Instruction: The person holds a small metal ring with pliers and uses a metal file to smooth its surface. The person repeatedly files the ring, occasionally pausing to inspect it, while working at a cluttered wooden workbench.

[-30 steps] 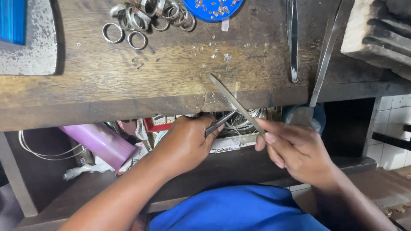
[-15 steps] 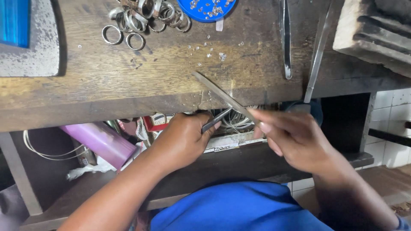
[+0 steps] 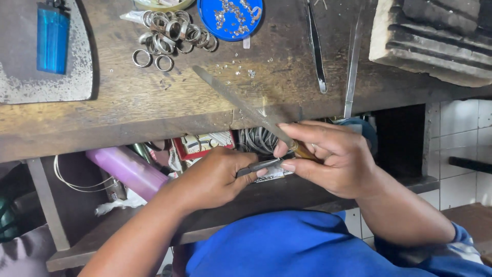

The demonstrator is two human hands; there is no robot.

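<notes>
Worn wooden bench (image 3: 154, 110), right hand (image 3: 333, 156) gripping flat steel file (image 3: 236, 102)

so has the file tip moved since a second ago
Yes. The file tip has slid forward and left over the bench, now close to the loose rings; earlier it lay near the bench edge. Right hand holds it.

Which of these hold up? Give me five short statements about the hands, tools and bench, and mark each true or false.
1. The right hand holds a metal file by its wooden handle. True.
2. The left hand is empty. False: it grips a slim metal tool.
3. Silver rings lie on the wooden bench. True.
4. The lighter is red. False: it is blue.
5. The file's tip points toward the blue dish. False: it points toward the rings.
</notes>
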